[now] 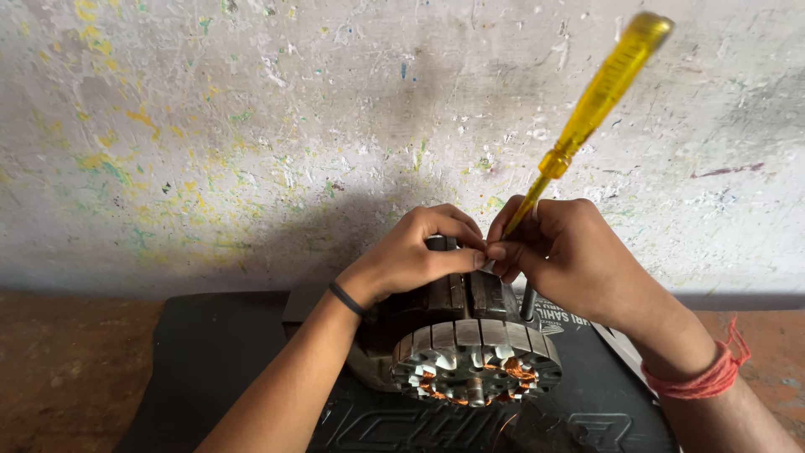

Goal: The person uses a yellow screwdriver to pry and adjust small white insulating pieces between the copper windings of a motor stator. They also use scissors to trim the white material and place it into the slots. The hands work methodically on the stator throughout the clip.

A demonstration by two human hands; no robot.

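Both hands meet at the top of a round motor stator [474, 356] that stands on its edge. The left hand [411, 256] curls over the upper rim of the stator, fingers bent and thumb pressed toward the other hand, so it is closed against the metal. The right hand [566, 252] is clamped around the lower shaft of one yellow screwdriver [591, 109], whose translucent handle slants up and to the right, blurred, in front of the wall. Its tip is hidden between the fingers of the two hands, which touch each other there.

The left wrist carries one thin black band [345, 299]; the right wrist carries one red thread bracelet [700, 379] wound in several turns.

The stator is a single piece: a ring of stacked grey steel plates with slots, and inside its facing end copper wire coils [511, 371] sit in the slots around a short central shaft. The slots are too small to count. It rests on one black mat [218, 361] with pale raised lettering, which lies on a reddish-brown floor [59, 369]. Behind everything rises a scuffed whitish wall [251, 126] flecked with yellow and green paint
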